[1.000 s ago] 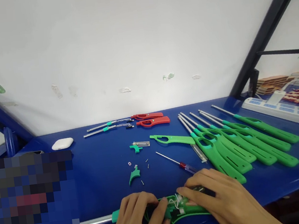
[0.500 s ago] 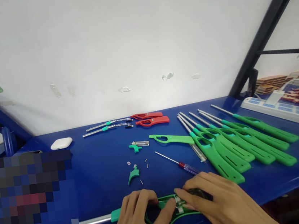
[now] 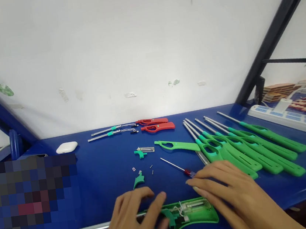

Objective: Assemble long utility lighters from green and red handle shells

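An opened green long-neck lighter [image 3: 210, 217] lies along the table's front edge, its metal tube pointing left. Inside its half shell sit a clear fuel tank [image 3: 196, 205], thin white wires and a teal trigger [image 3: 170, 218]. My left hand [image 3: 135, 219] rests over the lighter's neck with thumb and fingers apart. Above the tank end hovers my right hand [image 3: 226, 191], fingers stretched and holding nothing, its fingertips near a screwdriver [image 3: 174, 165] with a red and clear handle. A loose teal trigger [image 3: 139, 181] lies beyond my left hand.
Several closed green lighters [image 3: 244, 151] fan out at right, beside a white power strip [image 3: 286, 113]. Farther back lie a green half shell [image 3: 179, 146], a fuel tank [image 3: 147, 149], red shells [image 3: 157, 127], metal tubes [image 3: 100, 136], small screws [image 3: 152, 166] and a white case [image 3: 67, 147].
My right hand has lifted off the fuel tank and moved up and right, uncovering the shell's end. My left thumb and fingers have spread off the lighter's inner parts.
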`<action>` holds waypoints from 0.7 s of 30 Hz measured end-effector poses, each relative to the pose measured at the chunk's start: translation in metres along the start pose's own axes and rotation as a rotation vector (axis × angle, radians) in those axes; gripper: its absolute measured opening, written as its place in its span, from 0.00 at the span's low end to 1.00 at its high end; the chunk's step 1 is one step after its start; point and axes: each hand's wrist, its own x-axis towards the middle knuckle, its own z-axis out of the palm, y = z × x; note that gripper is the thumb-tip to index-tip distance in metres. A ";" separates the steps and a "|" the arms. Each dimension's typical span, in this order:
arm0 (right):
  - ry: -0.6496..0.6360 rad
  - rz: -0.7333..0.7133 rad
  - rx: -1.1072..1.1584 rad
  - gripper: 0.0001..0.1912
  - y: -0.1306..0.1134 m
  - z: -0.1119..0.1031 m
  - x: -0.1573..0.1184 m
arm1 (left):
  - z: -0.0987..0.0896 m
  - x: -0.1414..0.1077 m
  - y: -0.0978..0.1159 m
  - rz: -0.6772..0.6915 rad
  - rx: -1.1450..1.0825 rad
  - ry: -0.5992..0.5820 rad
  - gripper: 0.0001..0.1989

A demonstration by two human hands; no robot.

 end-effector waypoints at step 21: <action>-0.435 -0.259 -0.270 0.14 0.053 0.040 0.136 | 0.002 -0.005 -0.031 -0.264 0.051 0.121 0.12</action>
